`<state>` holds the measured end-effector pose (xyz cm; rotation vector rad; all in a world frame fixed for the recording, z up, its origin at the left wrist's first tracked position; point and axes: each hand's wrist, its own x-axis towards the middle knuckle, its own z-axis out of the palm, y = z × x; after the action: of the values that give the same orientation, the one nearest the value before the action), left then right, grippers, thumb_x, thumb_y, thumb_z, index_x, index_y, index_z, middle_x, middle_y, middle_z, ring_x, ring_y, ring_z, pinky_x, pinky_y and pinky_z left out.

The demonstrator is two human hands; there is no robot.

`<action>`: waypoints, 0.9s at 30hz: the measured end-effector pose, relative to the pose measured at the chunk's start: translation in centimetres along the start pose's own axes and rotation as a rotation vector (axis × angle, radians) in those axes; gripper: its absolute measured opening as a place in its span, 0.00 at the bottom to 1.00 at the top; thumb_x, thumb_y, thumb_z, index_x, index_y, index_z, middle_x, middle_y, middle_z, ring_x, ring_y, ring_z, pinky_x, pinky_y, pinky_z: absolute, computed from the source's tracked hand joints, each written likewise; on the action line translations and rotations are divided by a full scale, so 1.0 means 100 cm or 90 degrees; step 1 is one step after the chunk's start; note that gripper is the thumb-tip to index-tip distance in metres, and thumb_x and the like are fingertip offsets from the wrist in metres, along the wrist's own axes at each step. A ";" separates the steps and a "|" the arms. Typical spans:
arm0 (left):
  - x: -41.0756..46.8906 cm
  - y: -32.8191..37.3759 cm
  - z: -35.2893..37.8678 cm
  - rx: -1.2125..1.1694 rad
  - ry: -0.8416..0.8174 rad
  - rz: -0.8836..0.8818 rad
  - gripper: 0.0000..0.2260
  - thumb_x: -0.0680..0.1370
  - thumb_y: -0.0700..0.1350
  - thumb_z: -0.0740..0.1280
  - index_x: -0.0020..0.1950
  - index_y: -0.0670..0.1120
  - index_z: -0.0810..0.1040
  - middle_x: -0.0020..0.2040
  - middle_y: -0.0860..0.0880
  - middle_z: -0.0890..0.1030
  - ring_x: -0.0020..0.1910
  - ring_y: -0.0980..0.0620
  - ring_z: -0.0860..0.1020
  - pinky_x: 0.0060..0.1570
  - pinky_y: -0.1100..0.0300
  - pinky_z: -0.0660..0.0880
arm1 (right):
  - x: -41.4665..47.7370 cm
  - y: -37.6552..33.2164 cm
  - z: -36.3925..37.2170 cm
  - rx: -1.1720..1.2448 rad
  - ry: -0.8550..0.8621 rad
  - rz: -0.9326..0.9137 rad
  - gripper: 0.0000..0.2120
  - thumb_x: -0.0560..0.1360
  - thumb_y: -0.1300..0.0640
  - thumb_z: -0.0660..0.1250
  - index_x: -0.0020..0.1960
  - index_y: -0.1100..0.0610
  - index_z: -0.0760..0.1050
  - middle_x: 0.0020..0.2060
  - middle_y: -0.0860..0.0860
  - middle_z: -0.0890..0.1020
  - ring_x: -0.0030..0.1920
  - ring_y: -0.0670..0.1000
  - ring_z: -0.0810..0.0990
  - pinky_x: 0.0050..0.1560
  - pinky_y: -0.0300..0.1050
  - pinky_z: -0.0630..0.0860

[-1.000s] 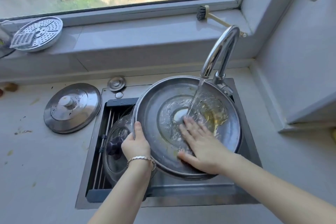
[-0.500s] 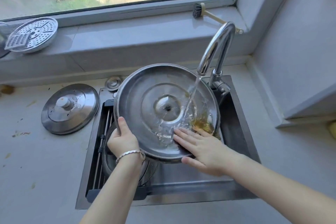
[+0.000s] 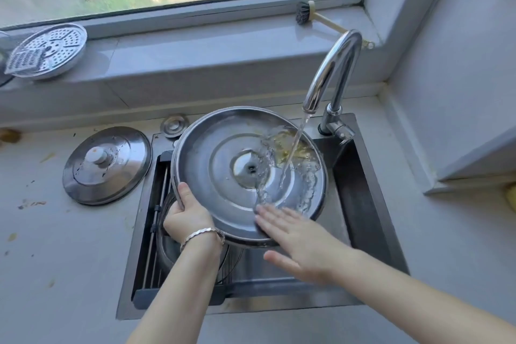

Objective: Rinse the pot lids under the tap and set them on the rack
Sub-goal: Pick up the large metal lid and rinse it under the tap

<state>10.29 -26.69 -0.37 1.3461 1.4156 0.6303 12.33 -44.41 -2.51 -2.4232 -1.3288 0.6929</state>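
Observation:
A large steel pot lid (image 3: 223,176) is held tilted over the sink, underside up, under the running tap (image 3: 332,72). Water falls on its right half, where yellowish residue clings. My left hand (image 3: 187,218) grips the lid's left rim. My right hand (image 3: 296,234) lies flat with fingers spread on the lid's lower right edge. A second steel lid (image 3: 106,165) with a knob rests on the counter to the left. Below the held lid, a glass lid (image 3: 167,246) lies on the rack (image 3: 156,218) in the sink, mostly hidden.
A small round metal cap (image 3: 174,126) sits at the sink's back left corner. On the windowsill stand a perforated steamer plate (image 3: 53,50) at left and a dish brush (image 3: 307,14) at right. The sink's dark wall (image 3: 360,190) is to the right.
The lid has shifted left and up away from the tap, so the water now strikes its right part. My right hand has slid down from the lid's centre to its lower edge.

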 end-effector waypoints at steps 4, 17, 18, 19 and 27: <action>-0.002 0.003 -0.002 0.032 -0.014 0.025 0.23 0.77 0.55 0.62 0.28 0.41 0.67 0.26 0.47 0.69 0.27 0.50 0.66 0.34 0.59 0.65 | 0.001 0.003 -0.001 0.013 -0.007 0.038 0.46 0.63 0.32 0.26 0.76 0.54 0.40 0.71 0.46 0.36 0.73 0.46 0.34 0.70 0.39 0.31; -0.011 0.025 -0.015 0.148 -0.118 0.166 0.26 0.78 0.49 0.62 0.24 0.44 0.54 0.13 0.51 0.59 0.21 0.52 0.58 0.22 0.62 0.54 | 0.046 0.015 0.007 0.097 0.099 0.282 0.34 0.79 0.40 0.43 0.76 0.58 0.37 0.75 0.54 0.36 0.75 0.49 0.34 0.74 0.46 0.35; -0.012 0.024 -0.014 0.151 -0.125 0.165 0.26 0.78 0.49 0.62 0.24 0.44 0.55 0.12 0.51 0.59 0.19 0.52 0.60 0.19 0.64 0.55 | 0.047 0.004 0.008 0.125 0.101 0.224 0.34 0.79 0.40 0.45 0.76 0.57 0.37 0.75 0.51 0.36 0.74 0.47 0.33 0.73 0.44 0.34; -0.013 0.023 -0.013 0.152 -0.131 0.162 0.26 0.78 0.49 0.62 0.24 0.44 0.55 0.12 0.51 0.59 0.17 0.53 0.61 0.18 0.65 0.56 | 0.048 0.000 0.007 0.129 0.104 0.182 0.34 0.79 0.40 0.46 0.76 0.55 0.37 0.74 0.49 0.34 0.73 0.44 0.32 0.73 0.43 0.33; -0.020 0.018 -0.012 0.167 -0.177 0.144 0.26 0.78 0.48 0.63 0.24 0.45 0.54 0.17 0.54 0.55 0.19 0.53 0.57 0.16 0.65 0.53 | 0.065 0.044 -0.019 0.083 0.119 0.368 0.35 0.79 0.39 0.43 0.76 0.59 0.36 0.76 0.55 0.37 0.75 0.51 0.35 0.73 0.47 0.34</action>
<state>9.62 -27.81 2.23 1.7450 1.1580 0.3904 19.44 -41.23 -4.68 -2.6905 -0.4874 0.6337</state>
